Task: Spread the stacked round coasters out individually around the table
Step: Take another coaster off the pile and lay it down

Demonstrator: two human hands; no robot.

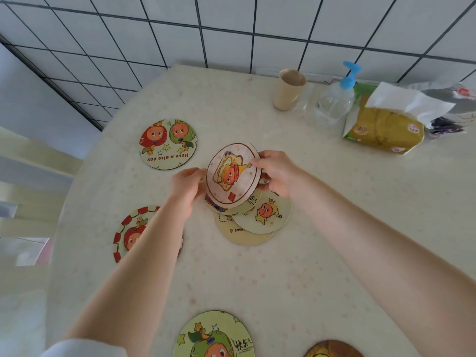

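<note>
A pink round coaster (233,176) with a toast cartoon is lifted and tilted over the loose pile of coasters (253,221) at the table's middle. My right hand (275,173) grips its right edge with thumb on top and fingers underneath. At the coaster's left edge, my left hand (186,186) has its fingers curled against the rim. Single coasters lie apart: a "Have a nice day" coaster (168,144) far left, a red-bordered coaster (126,234) partly under my left forearm, a green coaster (213,336) near me, and a brown coaster (332,350) at the bottom edge.
A beige cup (289,90), a clear pump bottle with a blue top (336,99) and a yellow tissue pack (383,127) stand at the far right by the tiled wall. The cream tabletop (296,279) drops off at its curved left edge, beside a pale chair (28,161).
</note>
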